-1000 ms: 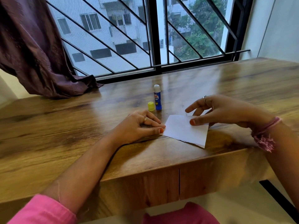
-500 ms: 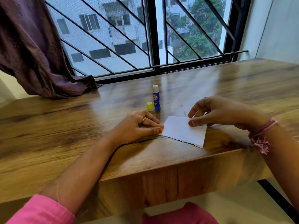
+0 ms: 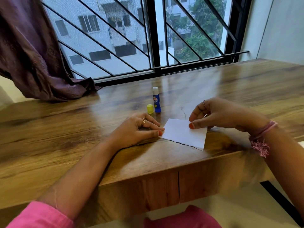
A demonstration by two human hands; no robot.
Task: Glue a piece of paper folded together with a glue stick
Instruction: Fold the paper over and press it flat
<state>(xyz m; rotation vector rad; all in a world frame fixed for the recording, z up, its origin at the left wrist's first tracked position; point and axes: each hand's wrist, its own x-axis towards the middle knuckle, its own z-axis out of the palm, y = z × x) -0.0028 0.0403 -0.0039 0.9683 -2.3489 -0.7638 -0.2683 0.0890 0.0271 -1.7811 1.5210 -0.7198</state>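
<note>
A folded white paper point(image 3: 184, 134) with a ragged near edge lies flat on the wooden table point(image 3: 82, 132) close to its front edge. My right hand point(image 3: 220, 114) pinches the paper's far right part, thumb on top and fingers curled behind the edge. My left hand point(image 3: 136, 130) rests on the table with its thumb tip touching the paper's left corner. Behind the paper a blue glue stick point(image 3: 156, 100) stands upright and uncapped, its white glue showing. Its yellow cap point(image 3: 150, 109) sits just left of it.
A purple curtain point(image 3: 32, 60) drapes onto the table's back left corner. A barred window point(image 3: 148, 38) runs along the far edge. The table's front edge point(image 3: 164, 168) lies just below the paper, with a drawer seam under it.
My right fingers have curled in a little more over the paper's far edge. My left hand, the paper and the glue stick have stayed where they were.
</note>
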